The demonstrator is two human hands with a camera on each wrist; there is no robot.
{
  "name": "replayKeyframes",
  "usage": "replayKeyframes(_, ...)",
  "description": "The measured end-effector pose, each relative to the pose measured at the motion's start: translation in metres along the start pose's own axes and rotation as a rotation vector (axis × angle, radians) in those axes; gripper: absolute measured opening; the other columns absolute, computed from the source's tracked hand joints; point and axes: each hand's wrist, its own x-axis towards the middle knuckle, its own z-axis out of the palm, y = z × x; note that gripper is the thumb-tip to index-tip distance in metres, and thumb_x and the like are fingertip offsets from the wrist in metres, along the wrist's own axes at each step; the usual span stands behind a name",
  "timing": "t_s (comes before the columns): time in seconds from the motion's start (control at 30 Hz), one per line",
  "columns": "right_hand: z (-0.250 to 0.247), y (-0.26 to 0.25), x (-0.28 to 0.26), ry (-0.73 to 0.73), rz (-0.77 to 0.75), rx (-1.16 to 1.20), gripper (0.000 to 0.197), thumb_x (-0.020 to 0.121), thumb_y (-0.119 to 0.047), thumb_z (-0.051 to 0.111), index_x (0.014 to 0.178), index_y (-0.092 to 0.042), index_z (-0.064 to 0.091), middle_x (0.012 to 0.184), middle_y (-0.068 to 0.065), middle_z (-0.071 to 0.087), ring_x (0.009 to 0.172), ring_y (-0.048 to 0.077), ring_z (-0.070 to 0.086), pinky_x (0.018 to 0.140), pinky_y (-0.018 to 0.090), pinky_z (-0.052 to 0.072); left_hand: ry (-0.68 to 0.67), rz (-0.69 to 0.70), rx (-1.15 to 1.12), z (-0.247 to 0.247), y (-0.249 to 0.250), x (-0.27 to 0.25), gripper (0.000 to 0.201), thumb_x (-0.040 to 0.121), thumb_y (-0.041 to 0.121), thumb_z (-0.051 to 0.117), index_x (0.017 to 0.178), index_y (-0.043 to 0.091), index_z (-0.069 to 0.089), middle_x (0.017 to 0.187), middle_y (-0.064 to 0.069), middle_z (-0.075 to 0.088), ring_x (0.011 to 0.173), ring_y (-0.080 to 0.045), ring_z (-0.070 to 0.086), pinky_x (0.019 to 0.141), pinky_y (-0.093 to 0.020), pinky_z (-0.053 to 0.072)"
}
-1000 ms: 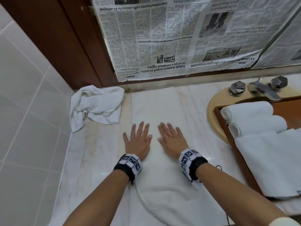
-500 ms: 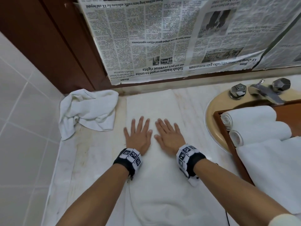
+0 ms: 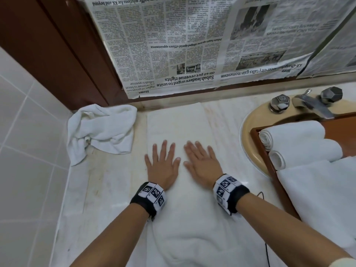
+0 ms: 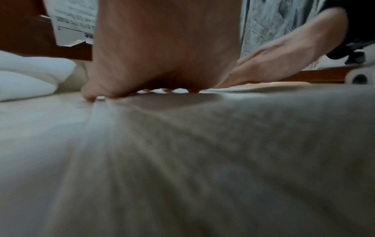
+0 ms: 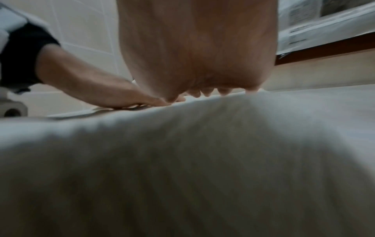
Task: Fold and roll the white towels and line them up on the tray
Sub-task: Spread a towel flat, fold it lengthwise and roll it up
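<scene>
A long white towel [image 3: 179,124] lies folded lengthwise on the marble counter, running from the back wall to the near edge. My left hand [image 3: 162,162] and right hand [image 3: 200,162] press flat on its middle, side by side, fingers straight and spread. In the wrist views each palm, left [image 4: 162,64] and right [image 5: 194,64], bears down on the terry cloth [image 4: 202,160] [image 5: 182,160]. A crumpled white towel [image 3: 100,130] lies at the back left. At the right, a wooden tray [image 3: 256,132] holds two rolled towels [image 3: 292,133] [image 3: 306,153]; another white towel [image 3: 317,191] drapes over its near part.
The tray rests across a beige sink [image 3: 248,128] with a chrome faucet [image 3: 312,105] and two knobs. Newspaper [image 3: 192,45] covers the wall behind. A tiled wall [image 3: 23,151] borders the counter on the left. A thin black cable [image 3: 266,253] hangs near my right forearm.
Both hands stay flat on the towel at about the same place. The head view has shifted slightly; nothing else has moved.
</scene>
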Motion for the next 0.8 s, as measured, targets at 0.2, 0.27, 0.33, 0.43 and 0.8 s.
replayKeyframes(0.2, -0.006, 0.037, 0.002, -0.057, 0.193, 0.041, 0.061, 0.103, -0.051, 0.007, 0.155, -0.028, -0.016, 0.159, -0.013, -0.025, 0.149, 0.011, -0.018, 0.121, 0.045, -0.008, 0.0, -0.142, -0.023, -0.008, -0.035, -0.005, 0.058, 0.103, 0.055, 0.009, 0.155, 0.042, -0.012, 0.163, 0.018, -0.019, 0.152, -0.018, -0.016, 0.121, -0.055, -0.007)
replayKeyframes(0.27, -0.007, 0.05, -0.009, -0.043, 0.298, 0.082, 0.061, 0.104, -0.048, 0.008, 0.156, -0.026, -0.014, 0.161, -0.011, -0.022, 0.15, 0.013, -0.014, 0.121, 0.047, -0.006, -0.014, -0.182, -0.034, -0.012, -0.048, -0.016, 0.059, 0.103, 0.054, 0.009, 0.156, 0.04, -0.01, 0.164, 0.016, -0.016, 0.152, -0.02, -0.015, 0.121, -0.056, -0.005)
replayKeyframes(0.33, -0.006, 0.046, -0.027, -0.016, 0.337, 0.086, 0.06, 0.105, -0.044, 0.01, 0.156, -0.022, -0.011, 0.163, -0.008, -0.018, 0.151, 0.016, -0.013, 0.121, 0.048, -0.005, -0.021, -0.211, -0.075, -0.017, -0.05, -0.033, 0.06, 0.103, 0.053, 0.013, 0.158, 0.035, -0.006, 0.165, 0.013, -0.014, 0.153, -0.022, -0.013, 0.121, -0.057, -0.003)
replayKeyframes(0.43, 0.003, 0.016, -0.061, 0.038, 0.219, 0.083, 0.059, 0.105, -0.042, 0.014, 0.156, -0.024, -0.008, 0.162, -0.011, -0.017, 0.15, 0.015, -0.014, 0.121, 0.047, -0.008, -0.022, -0.111, -0.128, -0.013, -0.033, -0.066, 0.06, 0.104, 0.053, 0.018, 0.158, 0.039, -0.003, 0.165, 0.014, -0.014, 0.153, -0.023, -0.012, 0.12, -0.058, -0.003)
replayKeyframes(0.8, 0.027, 0.027, -0.135, 0.0, 0.273, 0.093, 0.057, 0.106, -0.043, 0.016, 0.157, -0.029, -0.006, 0.162, -0.015, -0.013, 0.151, 0.014, -0.008, 0.121, 0.045, -0.001, -0.016, -0.124, -0.078, 0.01, -0.051, -0.14, 0.061, 0.101, 0.056, 0.013, 0.158, 0.039, 0.002, 0.166, 0.016, -0.005, 0.153, -0.021, -0.007, 0.12, -0.056, 0.0)
